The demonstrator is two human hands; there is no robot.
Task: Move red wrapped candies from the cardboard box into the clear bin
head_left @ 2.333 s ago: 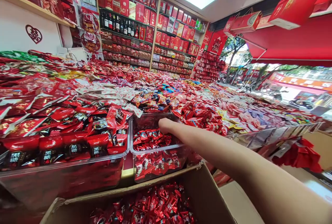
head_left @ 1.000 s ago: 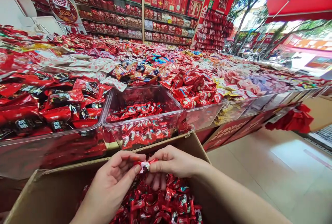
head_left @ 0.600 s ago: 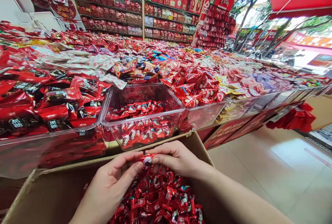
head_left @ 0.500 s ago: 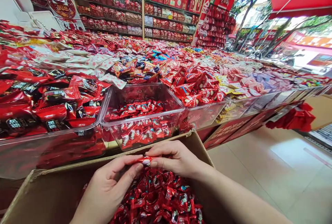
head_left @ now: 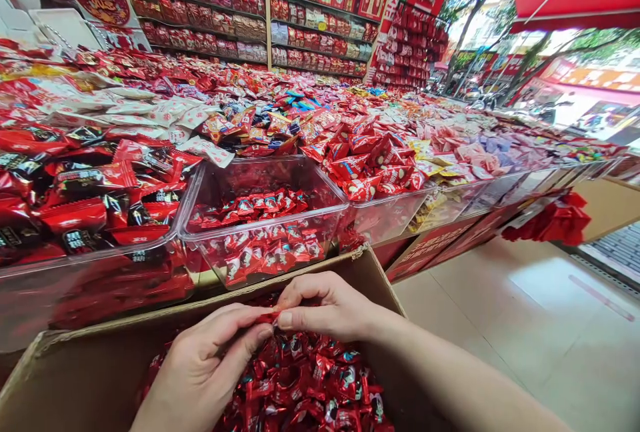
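A long shop counter [head_left: 430,249] fills the far and left part of the view, and its whole top is covered with heaps of wrapped sweets, most of them red. Behind it, tall wall shelves [head_left: 267,19] carry red gift boxes.

At the near edge of the counter stands a big brown cardboard box [head_left: 90,372], open at the top. It holds a heap of small red foil sweets [head_left: 310,385].

On the near edge of the counter, just behind the box, is a clear rectangular plastic bin [head_left: 265,221] with only a low layer of red sweets inside. Beside it on the left, a second clear plastic bin [head_left: 100,253] is piled high with larger red and black packets [head_left: 90,215].

The left hand [head_left: 200,365] and the right hand [head_left: 325,305] meet above the open box, close to its far wall. Between them is one small red foil-wrapped candy [head_left: 270,317]. Each hand pinches one end of it with thumb and forefinger closed tight, and the other fingers are loosely curled. The candy is lifted a little above the heap and does not touch it.
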